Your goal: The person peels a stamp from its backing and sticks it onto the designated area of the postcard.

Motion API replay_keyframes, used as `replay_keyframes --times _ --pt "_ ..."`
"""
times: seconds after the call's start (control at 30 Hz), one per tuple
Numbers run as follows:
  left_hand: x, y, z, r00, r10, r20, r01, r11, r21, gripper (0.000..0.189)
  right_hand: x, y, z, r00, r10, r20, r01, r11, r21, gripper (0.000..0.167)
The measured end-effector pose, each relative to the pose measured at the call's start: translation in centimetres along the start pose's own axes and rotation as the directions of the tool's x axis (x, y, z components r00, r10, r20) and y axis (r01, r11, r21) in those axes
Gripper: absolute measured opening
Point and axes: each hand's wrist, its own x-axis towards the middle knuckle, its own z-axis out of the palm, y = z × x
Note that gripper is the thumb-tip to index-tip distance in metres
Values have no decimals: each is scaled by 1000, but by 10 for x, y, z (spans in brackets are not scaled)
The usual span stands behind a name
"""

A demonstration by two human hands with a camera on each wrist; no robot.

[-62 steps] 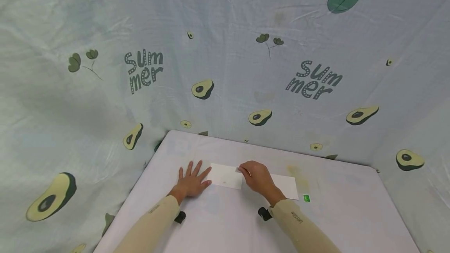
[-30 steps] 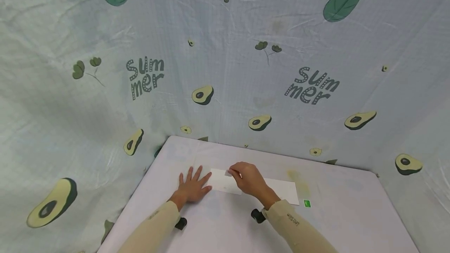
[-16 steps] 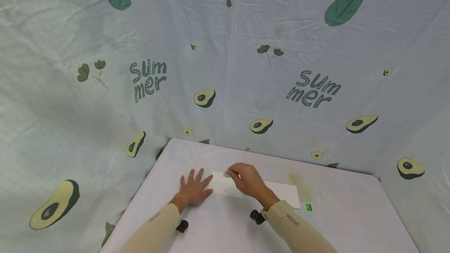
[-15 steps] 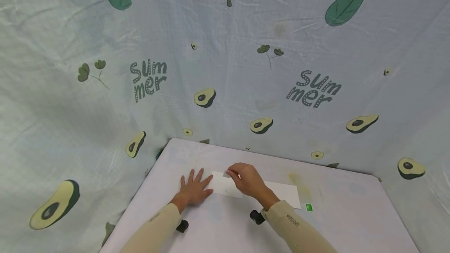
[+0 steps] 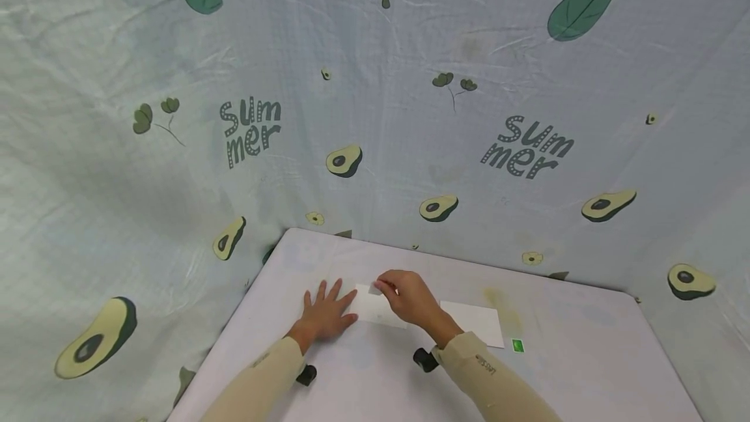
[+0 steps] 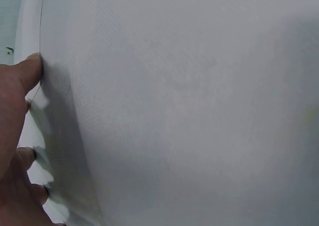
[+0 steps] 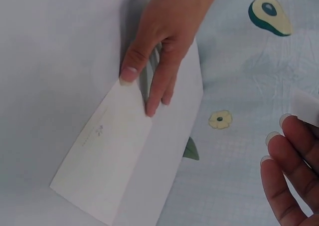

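- Paper point(image 5: 381, 308), a long white sheet, is laid flat on the pale table point(image 5: 556, 370), with its left part folded back over itself so that a doubled flap is formed; a single layer is left showing to the right, beyond the right wrist.
- The left end of the sheet is pressed down by the left hand point(image 5: 325, 314), whose fingers are spread flat and straight; nothing is gripped by it. In the right wrist view the same hand point(image 7: 162, 41) is seen with fingertips resting on the sheet point(image 7: 119, 161) beside a lengthwise crease.
- A corner of the folded flap is pinched between thumb and curled fingers of the right hand point(image 5: 407, 295), and it is held slightly above the table.
- In the left wrist view only a thumb and finger edges point(image 6: 15, 116) are shown against the table surface.
- A small green marker point(image 5: 517, 345) is seen on the table just beyond the sheet's right end.
- The table is enclosed on three sides by a backdrop cloth point(image 5: 375, 116) printed with avocados, leaves and the word "Summer".
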Motion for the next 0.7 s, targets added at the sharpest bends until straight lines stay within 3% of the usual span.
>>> replay_keyframes --times 0.27,0.47,0.57,0.7 --pt "1 1 -4 1000 10 -7 -10 999 -39 69 0 1 2 999 39 14 -40 996 80 17" --pt "-3 5 -12 995 75 -73 -80 994 -77 70 0 5 3 996 80 42 -84 992 99 18" --pt "-6 8 -18 988 116 -102 -132 977 -167 69 0 8 4 993 105 51 -110 988 110 18" --pt "-9 14 -26 982 149 -116 -178 934 -311 68 0 13 6 990 131 59 -137 982 126 19"
